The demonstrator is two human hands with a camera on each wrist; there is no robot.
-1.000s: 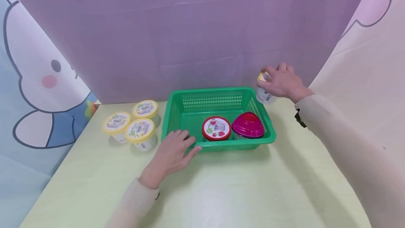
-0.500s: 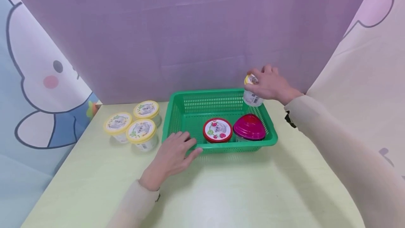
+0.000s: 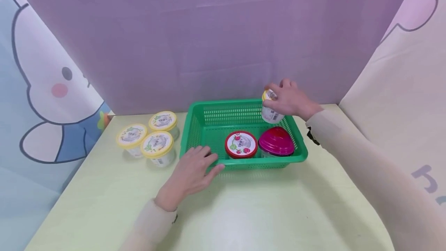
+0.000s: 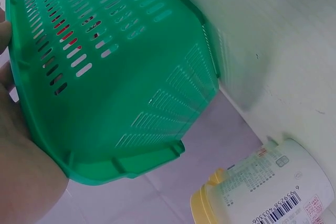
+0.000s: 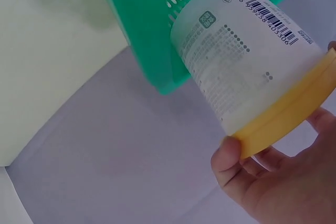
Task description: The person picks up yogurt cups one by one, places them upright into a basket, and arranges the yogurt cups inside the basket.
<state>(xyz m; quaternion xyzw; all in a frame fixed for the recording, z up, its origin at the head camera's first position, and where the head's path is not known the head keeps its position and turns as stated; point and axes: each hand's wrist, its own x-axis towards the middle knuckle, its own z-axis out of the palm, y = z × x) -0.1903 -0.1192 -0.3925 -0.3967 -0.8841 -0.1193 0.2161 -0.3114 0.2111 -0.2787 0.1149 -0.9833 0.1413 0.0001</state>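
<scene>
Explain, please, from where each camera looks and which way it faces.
Head: worn on the head, facing forward and down at the green perforated plastic basket; left hand, right hand and beige sleeves show.
Left wrist: worn there, facing the basket's outer wall and a standing white round cup with yellow lid; part of the left hand shows at the left edge.
Right wrist: worn there, facing another white round cup with yellow lid, held in the right fingers; the hand shows lower right.
Both wrist views share the basket.
</scene>
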